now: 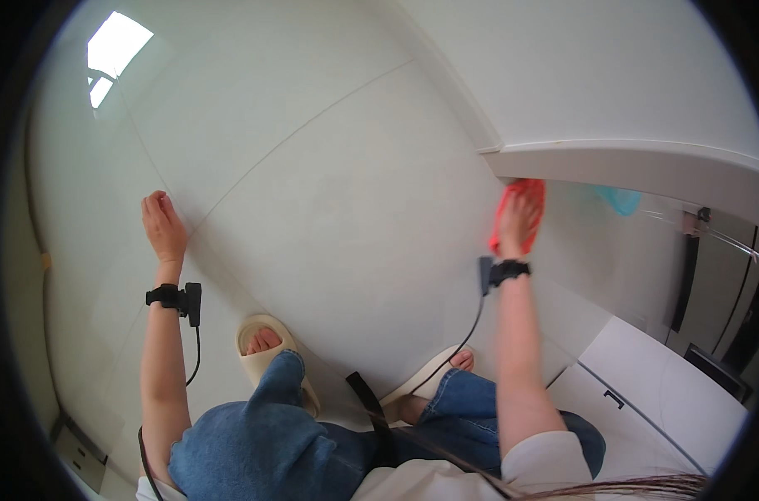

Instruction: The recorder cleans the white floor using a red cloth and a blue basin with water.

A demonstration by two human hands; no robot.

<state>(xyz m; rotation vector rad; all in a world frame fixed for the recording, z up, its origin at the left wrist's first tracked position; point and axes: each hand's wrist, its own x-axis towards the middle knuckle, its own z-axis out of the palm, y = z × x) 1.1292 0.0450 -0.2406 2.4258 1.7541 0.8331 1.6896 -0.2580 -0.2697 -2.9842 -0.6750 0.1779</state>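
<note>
My right hand (519, 219) reaches forward with its fingers on a bright red-orange cloth (536, 238). The cloth lies at floor level beside the end of a white wall (630, 152), and the palm hides part of it. Off to the left, my left hand (164, 227) is held above the pale tiled floor (337, 200), its fingers curled in loosely with nothing seen in them. Each wrist wears a black strap with a small black device and a cable.
Cream slippers (267, 334) are on my feet as I crouch in jeans. At the lower right stands a white cabinet (638, 367) with a black handle (615, 399). Something turquoise (620, 199) shows beyond the wall end. A dark-edged socket panel (79, 455) is at the lower left.
</note>
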